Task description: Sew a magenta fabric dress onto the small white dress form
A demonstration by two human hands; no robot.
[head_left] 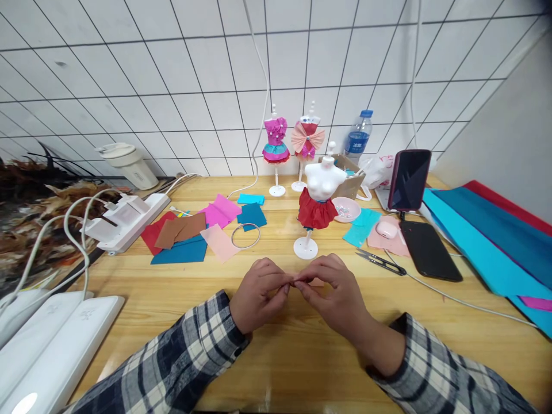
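Observation:
My left hand [263,292] and my right hand [330,290] meet low over the table, their fingertips pinched together. Between them is a small pale pink piece of thin sheet [318,282], mostly hidden by the fingers; whether it is cloth or paper I cannot tell. Just beyond stands a white mini dress form [325,179] on a round base, wearing a gathered red skirt [317,210]. To the right of my right hand lie black thread snips [382,262]. A metal ring [245,236] lies beyond my left hand, beside a pale pink square [219,241].
Two dressed mini forms, one pink [276,138] and one with a peach bow [307,141], stand by the tiled wall. A pink dish [346,210] holds small beads. Phones [431,251], cables and blue sheets [487,241] lie right; a power strip [133,221] and coloured pieces [181,250] lie left.

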